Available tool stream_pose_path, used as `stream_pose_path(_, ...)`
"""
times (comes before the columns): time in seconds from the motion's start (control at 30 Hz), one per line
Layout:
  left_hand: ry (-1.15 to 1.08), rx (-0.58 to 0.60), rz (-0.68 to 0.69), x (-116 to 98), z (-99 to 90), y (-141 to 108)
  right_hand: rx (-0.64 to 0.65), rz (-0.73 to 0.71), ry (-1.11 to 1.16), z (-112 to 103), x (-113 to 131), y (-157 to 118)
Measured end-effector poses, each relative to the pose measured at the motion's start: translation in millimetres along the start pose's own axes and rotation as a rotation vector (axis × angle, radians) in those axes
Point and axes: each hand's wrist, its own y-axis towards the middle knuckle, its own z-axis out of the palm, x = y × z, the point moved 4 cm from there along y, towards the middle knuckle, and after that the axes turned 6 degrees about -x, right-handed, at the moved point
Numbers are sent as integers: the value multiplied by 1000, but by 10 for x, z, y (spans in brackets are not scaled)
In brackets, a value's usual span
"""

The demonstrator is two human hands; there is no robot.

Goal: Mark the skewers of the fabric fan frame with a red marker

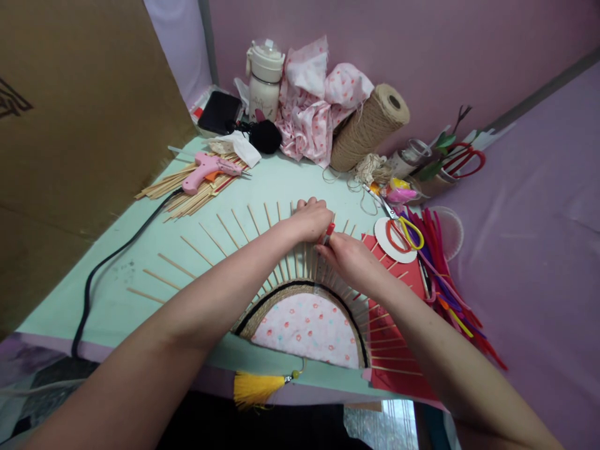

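Observation:
A half-round fan [304,325] lies on the table, with flowered pink cloth in its middle, a twine band and a black edge. Thin wooden sticks [241,225] spread outward from it. My left hand [312,219] is closed over the ends of the upper middle sticks; its fingertips are hidden. Right beside it, my right hand [349,256] grips a small red-ended, pen-like tool [329,233], whose exact kind I cannot make out. A yellow tassel [257,389] hangs at the table's front edge.
A pink glue gun [210,172] rests on loose sticks [192,203] at the left. Behind stand a white bottle [265,81], crumpled cloth [309,112] and a twine roll [370,128]. Scissors [407,231], red sheet [394,337] and pipe cleaners [445,281] lie at the right.

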Motion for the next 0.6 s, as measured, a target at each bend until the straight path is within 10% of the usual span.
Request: stream_pose_path(0.6,26,2,-10,10,8,8,-22,-18,-9,16,-8,-7)
